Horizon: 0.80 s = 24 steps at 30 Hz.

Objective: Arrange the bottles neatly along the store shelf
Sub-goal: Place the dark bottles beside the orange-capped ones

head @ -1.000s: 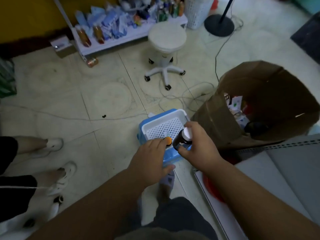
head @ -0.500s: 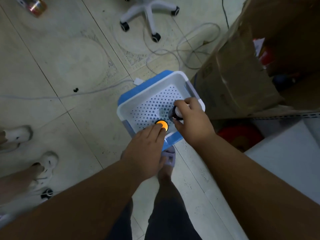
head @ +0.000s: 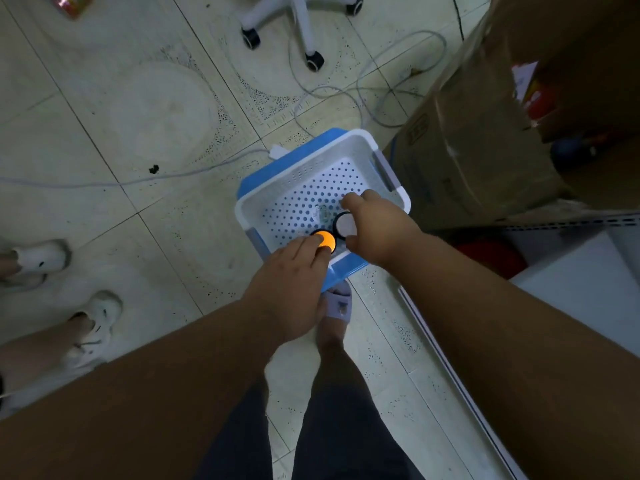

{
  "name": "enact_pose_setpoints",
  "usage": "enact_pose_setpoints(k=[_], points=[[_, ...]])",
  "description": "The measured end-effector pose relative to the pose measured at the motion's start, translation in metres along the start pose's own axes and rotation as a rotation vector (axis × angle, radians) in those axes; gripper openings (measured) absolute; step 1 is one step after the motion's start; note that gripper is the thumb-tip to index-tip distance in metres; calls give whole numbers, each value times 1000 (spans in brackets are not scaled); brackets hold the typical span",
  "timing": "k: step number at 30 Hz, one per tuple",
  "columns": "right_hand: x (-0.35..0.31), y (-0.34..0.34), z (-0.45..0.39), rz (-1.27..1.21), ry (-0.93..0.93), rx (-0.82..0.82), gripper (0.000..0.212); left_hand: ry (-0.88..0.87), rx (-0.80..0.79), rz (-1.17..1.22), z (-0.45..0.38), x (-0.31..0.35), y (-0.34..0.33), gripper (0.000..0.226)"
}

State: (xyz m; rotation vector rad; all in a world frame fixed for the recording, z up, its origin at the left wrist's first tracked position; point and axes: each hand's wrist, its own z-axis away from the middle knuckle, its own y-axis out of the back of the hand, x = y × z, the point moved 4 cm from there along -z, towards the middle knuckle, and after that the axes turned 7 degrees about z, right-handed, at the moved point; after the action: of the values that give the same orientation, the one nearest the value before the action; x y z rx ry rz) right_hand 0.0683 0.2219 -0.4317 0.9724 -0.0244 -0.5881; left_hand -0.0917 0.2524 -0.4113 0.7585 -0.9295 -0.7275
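Both bottles stand upright inside the white perforated basket (head: 360, 140) on the floor, near its front edge. Your left hand (head: 291, 282) has fingertips on the orange-capped bottle (head: 326, 240). Your right hand (head: 377, 226) curls its fingers around the white-capped bottle (head: 345, 226). The two bottles are touching.

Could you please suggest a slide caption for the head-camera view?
Both hands reach into a white perforated basket: left hand on an orange-capped bottle, right hand around a white-capped bottle.

Head view, steeply down, near hands (head: 377, 230)
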Motion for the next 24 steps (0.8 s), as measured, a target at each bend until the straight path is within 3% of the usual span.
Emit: enact_pose_setpoints(k=[5,13,24], points=[[-23,64,80,-97,-45,148,51,-77,16,-52,27,24,54,51],[-100,159,257,-139,-240,478,48,-269,51,-86,89,70,143,47],[-163,136,511,-206,-825,787,49,-823,-4,-90,193,233,173,46]])
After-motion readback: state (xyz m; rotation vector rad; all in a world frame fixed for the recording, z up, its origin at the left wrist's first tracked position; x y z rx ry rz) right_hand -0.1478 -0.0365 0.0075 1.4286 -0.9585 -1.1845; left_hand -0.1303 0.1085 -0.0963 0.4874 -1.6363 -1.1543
